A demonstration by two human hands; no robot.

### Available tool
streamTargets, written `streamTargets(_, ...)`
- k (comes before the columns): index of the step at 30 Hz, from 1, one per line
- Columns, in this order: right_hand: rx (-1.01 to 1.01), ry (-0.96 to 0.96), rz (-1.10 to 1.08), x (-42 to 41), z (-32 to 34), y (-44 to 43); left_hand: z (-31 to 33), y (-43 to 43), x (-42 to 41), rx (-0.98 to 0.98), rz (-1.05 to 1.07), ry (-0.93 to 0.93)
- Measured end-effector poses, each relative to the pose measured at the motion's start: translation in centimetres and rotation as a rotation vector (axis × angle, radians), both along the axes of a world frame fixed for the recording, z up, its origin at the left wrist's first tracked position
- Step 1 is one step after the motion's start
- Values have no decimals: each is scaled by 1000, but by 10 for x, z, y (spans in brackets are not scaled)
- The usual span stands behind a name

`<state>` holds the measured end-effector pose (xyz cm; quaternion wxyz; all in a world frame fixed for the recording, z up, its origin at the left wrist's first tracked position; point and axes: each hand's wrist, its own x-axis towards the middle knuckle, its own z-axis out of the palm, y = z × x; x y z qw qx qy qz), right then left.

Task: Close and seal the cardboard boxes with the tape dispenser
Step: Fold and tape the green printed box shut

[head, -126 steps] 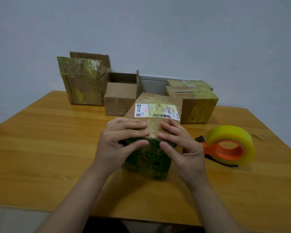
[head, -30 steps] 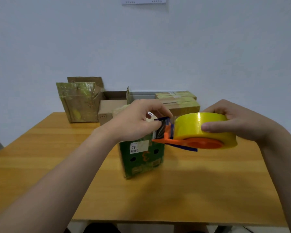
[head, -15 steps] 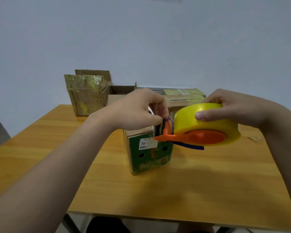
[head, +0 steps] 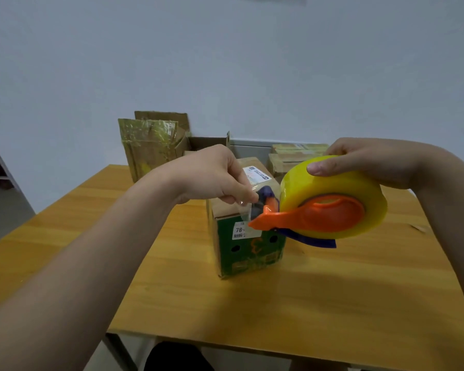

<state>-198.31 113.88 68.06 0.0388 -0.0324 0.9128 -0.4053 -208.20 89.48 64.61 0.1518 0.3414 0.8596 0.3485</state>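
Light: soft and even, a bit dim.
Shadows: faint ones on the table (head: 332, 303).
Glare: small shine on the clear tape (head: 243, 207).
Edges: bent and blurry.

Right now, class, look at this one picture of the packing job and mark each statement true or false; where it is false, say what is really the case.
1. The right hand holds the tape dispenser up by its yellow roll. True.
2. The left hand lies flat on the table. False: it is raised and pinches the loose tape end at the dispenser's front.
3. The green-sided box stands on the table, below the hands. True.
4. The green-sided box is the only box on the table. False: other cardboard boxes stand at the far edge.
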Motion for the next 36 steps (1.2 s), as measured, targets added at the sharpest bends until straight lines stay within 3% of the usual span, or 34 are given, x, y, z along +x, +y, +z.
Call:
streamTargets(9, -391, -153, 134, -13, -2, 25, -10, -13, -6, 265, 59, -308)
streamTargets(23, -288, -301, 51, -18, 11, 20, -14, -10, -7, 306, 136, -525)
streamTargets(26, -261, -285, 70, -19, 14, 23, -16, -10, -8, 334, 150, -586)
streamTargets(31, -389, -261, 112, -28, 7, 37, -21, -14, -16, 414, 205, -634)
streamTargets(36, -244, -204, 114, -35, 11, 32, -30, -21, -18, 439, 261, -656)
